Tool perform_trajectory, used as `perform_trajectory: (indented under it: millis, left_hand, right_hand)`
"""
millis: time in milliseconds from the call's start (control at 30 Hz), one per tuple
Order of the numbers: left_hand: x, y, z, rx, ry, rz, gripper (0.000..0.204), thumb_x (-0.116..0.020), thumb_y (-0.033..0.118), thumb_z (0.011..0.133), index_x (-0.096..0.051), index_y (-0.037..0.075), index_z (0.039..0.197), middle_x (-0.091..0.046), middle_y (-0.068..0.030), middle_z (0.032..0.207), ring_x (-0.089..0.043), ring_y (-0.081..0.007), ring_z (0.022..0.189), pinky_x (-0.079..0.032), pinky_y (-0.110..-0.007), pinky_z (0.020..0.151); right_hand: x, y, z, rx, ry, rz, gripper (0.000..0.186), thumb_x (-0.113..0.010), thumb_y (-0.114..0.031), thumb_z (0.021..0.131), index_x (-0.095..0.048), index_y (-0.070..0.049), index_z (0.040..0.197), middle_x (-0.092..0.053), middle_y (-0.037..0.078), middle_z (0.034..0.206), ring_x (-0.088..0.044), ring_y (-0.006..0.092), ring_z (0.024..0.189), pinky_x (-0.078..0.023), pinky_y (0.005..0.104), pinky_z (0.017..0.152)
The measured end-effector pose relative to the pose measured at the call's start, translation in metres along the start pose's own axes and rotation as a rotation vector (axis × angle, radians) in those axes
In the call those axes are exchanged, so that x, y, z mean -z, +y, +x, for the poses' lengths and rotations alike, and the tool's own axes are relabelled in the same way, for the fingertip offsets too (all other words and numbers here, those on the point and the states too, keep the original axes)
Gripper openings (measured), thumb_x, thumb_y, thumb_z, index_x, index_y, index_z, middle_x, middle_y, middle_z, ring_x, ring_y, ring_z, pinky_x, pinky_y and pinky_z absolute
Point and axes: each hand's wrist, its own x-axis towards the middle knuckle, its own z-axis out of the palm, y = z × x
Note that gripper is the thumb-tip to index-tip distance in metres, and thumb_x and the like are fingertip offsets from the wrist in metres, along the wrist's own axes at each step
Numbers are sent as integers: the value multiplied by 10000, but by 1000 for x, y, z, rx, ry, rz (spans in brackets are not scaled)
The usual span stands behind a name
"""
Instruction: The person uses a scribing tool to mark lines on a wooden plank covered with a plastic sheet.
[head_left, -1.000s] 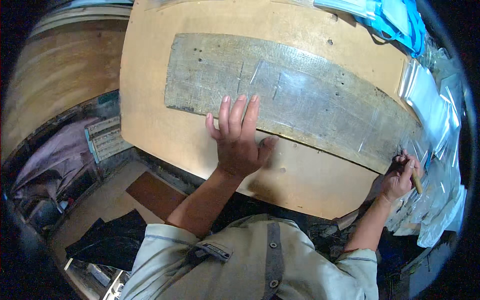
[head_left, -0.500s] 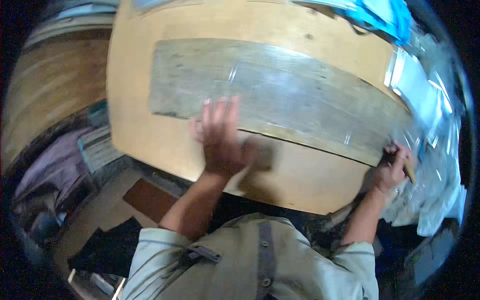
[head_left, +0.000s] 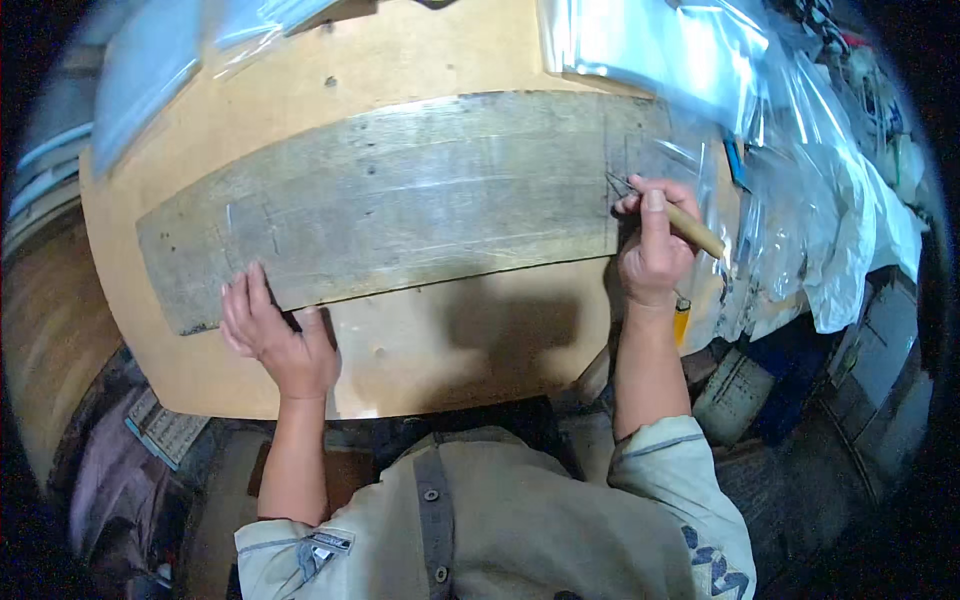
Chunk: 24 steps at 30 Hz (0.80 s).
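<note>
"A pale table [head_left: 400,375] carries the grey board [head_left: 430,200]; how best to handle the wooden-handled tool [head_left: 697,232] at the board's three o'clock end?"

"I'd guide its tip lightly, fingers of the right hand [head_left: 655,250] clamped around it; I'd steady the board at eight o'clock with the left hand [head_left: 282,338], its fingers slightly apart."

"The tool's direction?"

"Its long axis runs ten to four; the tip points toward ten."

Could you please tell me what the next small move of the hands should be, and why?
Perhaps steady the worn board with the left hand before moving the wooden-handled tool: the left fingers lie near the board's left end, while the right hand holds the tool with its thin tip by the right end.
</note>
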Motion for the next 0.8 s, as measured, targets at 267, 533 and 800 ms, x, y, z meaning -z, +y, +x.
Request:
perform_trajectory:
  millis: [267, 533, 800]
  left_hand:
    - [-5, -1, 0, -46, 44, -8, 659, -389, 482, 963, -335, 38, 1447, -330, -193, 1464, -220, -370, 1390, -80, -524, 1119]
    - [-7, -1, 1, -65, 63, 6, 636, -383, 450, 971, -337, 29, 1445, -341, -197, 1460, -229, -371, 1387, -87, -516, 1118]
    - [-7, -3, 1, -69, 38, 0, 678, -413, 492, 958, -327, 25, 1441, -315, -216, 1460, -222, -389, 1385, -104, -541, 1123]
  right_hand:
    - [-4, -6, -2, -47, 32, 56, 107, -603, -109, 905, -576, -8, 928, -590, 48, 773, -555, 115, 710, -472, 273, 724]
    - [1, -1, -1, -25, -17, -32, 90, -558, -69, 917, -589, 14, 931, -613, 124, 921, -561, 134, 711, -497, 289, 706]
    - [5, 0, 0, -35, -41, -28, 79, -555, -57, 915, -587, 13, 934, -609, 124, 911, -569, 132, 708, -495, 287, 714]
